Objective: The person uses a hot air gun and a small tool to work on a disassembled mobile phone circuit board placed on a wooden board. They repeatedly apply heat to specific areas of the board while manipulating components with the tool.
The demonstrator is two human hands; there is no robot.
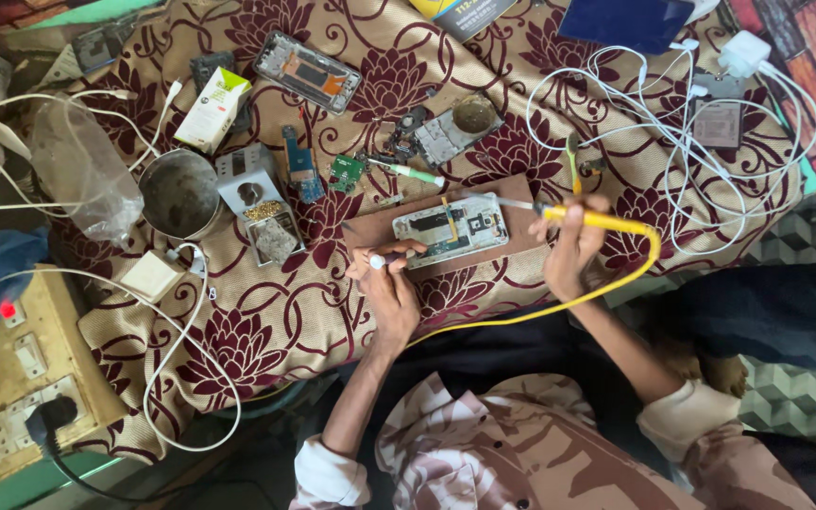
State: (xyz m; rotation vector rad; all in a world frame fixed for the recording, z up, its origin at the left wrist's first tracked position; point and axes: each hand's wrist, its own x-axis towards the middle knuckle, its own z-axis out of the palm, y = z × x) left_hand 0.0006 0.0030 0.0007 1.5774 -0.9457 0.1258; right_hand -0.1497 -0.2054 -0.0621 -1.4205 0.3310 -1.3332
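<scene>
1. My right hand (570, 247) grips the yellow soldering iron (586, 220), tip over the opened phone (450, 227).
2. My left hand (391, 283) pinches a small white-tipped tool (377, 262) beside the phone, which lies on a brown board (370, 231) on the floral cloth (266, 312).

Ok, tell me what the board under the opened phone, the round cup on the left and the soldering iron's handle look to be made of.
Board: looks like wood or fibreboard, flat matte brown with plain cut edges. Round cup: probably metal, dull grey with a thin bright rim and a tarnished inside. Soldering iron's handle, in the right hand: seemingly plastic, smooth glossy yellow, matching its cord. The left hand steadies the opened phone.
</scene>
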